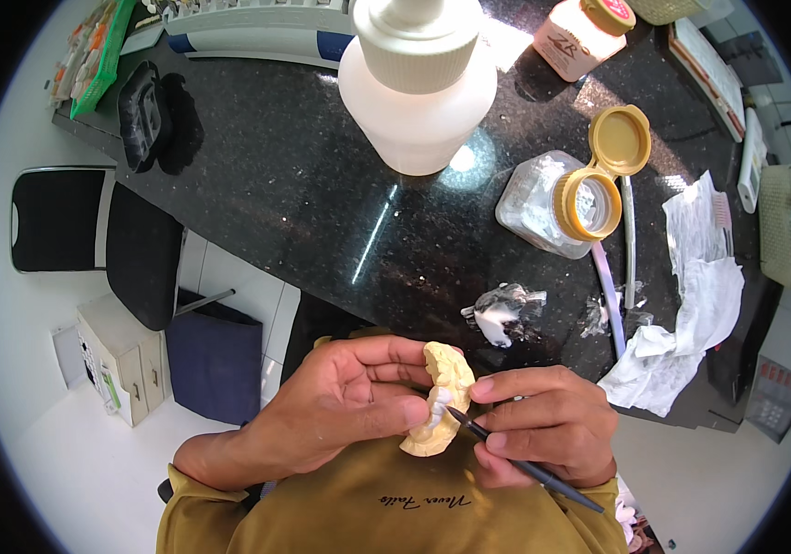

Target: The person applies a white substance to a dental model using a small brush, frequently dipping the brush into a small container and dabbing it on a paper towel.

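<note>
Close to my body, my left hand [345, 397] is closed round a yellow plaster dental model [452, 374], thumb on its near face and fingers behind. A patch of white teeth [439, 403] shows on the model's side. My right hand [548, 420] grips a slim dark pen-like tool [534, 471] slantwise, and its pointed tip is at the white teeth. The right forefinger reaches to the model's right edge. On the dark table just beyond, a smear of white paste [499, 319] lies on a crumpled clear wrapping.
A clear jar [540, 205] with a flipped-open gold lid holds white material. Nearby stand a large white bottle [419, 111] and a pink bottle [580, 42]. Crumpled white tissue [668, 360] and a lilac stick [610, 300] lie at right. A black chair [142, 245] stands left.
</note>
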`<move>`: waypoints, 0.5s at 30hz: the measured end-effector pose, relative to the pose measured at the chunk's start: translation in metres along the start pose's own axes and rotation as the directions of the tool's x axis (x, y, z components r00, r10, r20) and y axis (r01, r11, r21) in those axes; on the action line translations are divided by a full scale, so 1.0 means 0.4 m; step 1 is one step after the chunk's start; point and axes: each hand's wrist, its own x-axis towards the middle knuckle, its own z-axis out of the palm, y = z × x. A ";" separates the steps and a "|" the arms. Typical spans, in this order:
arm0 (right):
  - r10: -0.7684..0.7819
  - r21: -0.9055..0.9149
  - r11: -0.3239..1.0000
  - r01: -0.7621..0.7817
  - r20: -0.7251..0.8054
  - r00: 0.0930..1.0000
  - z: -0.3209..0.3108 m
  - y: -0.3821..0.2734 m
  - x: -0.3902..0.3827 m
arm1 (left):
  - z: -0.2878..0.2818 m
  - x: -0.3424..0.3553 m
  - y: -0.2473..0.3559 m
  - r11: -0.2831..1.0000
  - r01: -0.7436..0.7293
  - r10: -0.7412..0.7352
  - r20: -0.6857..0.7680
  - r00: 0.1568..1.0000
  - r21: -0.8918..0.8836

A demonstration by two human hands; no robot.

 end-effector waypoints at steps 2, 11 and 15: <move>0.006 0.007 1.000 -0.006 0.005 1.000 -0.002 0.001 -0.001 | 0.001 0.002 0.000 1.000 -0.007 0.007 0.005 1.000 0.005; 0.022 0.009 1.000 -0.022 0.014 1.000 -0.004 0.001 -0.001 | 0.000 0.005 0.001 1.000 -0.001 0.002 -0.003 1.000 0.019; 0.027 0.005 1.000 -0.028 0.023 0.999 -0.004 -0.002 0.002 | -0.004 0.005 -0.004 1.000 -0.015 0.015 0.004 1.000 0.016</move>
